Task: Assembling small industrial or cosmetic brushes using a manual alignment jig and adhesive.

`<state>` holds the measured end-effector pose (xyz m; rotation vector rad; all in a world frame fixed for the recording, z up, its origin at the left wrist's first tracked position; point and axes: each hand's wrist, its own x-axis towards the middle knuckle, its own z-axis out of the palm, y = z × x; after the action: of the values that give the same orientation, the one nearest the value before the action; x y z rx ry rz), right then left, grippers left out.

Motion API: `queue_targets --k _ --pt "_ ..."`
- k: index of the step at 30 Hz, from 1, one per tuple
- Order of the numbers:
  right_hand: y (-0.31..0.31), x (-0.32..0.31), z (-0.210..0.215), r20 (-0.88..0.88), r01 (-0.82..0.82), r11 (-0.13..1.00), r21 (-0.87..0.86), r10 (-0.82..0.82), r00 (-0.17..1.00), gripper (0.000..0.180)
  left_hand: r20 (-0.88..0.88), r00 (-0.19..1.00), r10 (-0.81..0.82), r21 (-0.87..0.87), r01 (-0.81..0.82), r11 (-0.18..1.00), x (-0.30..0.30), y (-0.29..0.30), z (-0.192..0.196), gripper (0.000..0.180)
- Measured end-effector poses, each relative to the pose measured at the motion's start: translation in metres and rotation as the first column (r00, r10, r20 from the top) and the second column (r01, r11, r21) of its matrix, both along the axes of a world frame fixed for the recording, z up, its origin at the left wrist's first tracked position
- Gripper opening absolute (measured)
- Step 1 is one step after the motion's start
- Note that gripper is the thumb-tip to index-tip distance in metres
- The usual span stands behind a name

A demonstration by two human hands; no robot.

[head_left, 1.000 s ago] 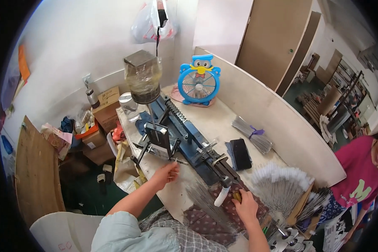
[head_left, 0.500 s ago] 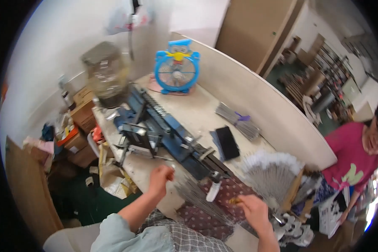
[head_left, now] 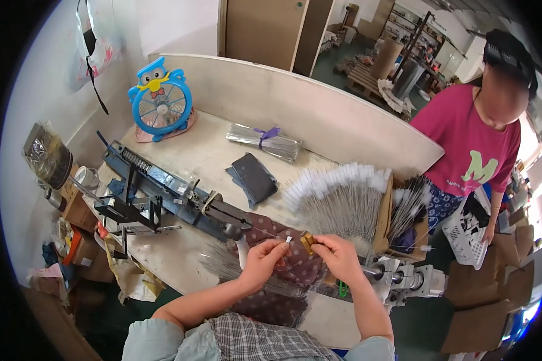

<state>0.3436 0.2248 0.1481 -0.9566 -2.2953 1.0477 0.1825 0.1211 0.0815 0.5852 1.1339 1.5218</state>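
Side by side over a brown polka-dot cloth [head_left: 274, 230], my two hands hold small things with their tips close together. Between the thumb and fingers of my left hand [head_left: 264, 260] a small white piece [head_left: 289, 239] sticks out; its other end is hidden in the grip. My right hand [head_left: 340, 257] pinches a small brass-coloured metal block [head_left: 308, 242]. Just left of my left hand is a lever with a white handle [head_left: 242, 253] on a long blue metal bench device [head_left: 162, 189]. Thin grey wires [head_left: 223, 262] lie beneath my left forearm.
Fanned wires with white ends [head_left: 337, 192] lie beyond my right hand, beside a cardboard box [head_left: 384, 222]. A metal mechanism [head_left: 403, 280] stands at the right. Farther back are a black phone [head_left: 253, 178], a tied wire bundle [head_left: 264, 142] and a blue fan [head_left: 161, 108]. A person [head_left: 470, 138] holds a white basket [head_left: 467, 231].
My left hand has moved right, close to my right hand, and a white piece now shows in its fingers. My right hand keeps the brass-coloured block. The view has turned right.
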Motion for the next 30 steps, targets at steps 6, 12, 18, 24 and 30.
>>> queue_targets --k 6,12,18,24,30 --pt "0.002 0.011 -0.003 -0.041 -0.013 0.995 -0.102 0.008 0.999 0.022 -0.081 0.997 -0.012 0.003 0.012 1.000 0.008 0.010 -0.009 0.018" --pt "-0.001 0.008 0.009 0.001 -0.168 0.918 0.359 0.179 0.984 0.018 0.006 0.994 0.111 -0.058 -0.110 0.992 -0.005 0.002 0.004 0.018" --pt "-0.001 -0.066 0.005 0.098 -0.076 0.824 0.561 0.025 0.995 0.015 0.156 0.964 0.217 -0.140 -0.196 0.971 -0.018 -0.007 0.019 0.016" --pt "0.000 -0.078 0.000 0.093 -0.162 0.936 0.313 0.139 0.986 0.017 0.207 0.961 0.183 -0.151 -0.154 0.977 -0.022 -0.008 0.011 0.019" --pt "0.002 -0.080 -0.003 0.037 -0.071 0.970 -0.231 0.082 0.996 0.020 0.164 0.979 0.119 -0.114 -0.101 0.988 -0.025 -0.010 0.017 0.037"
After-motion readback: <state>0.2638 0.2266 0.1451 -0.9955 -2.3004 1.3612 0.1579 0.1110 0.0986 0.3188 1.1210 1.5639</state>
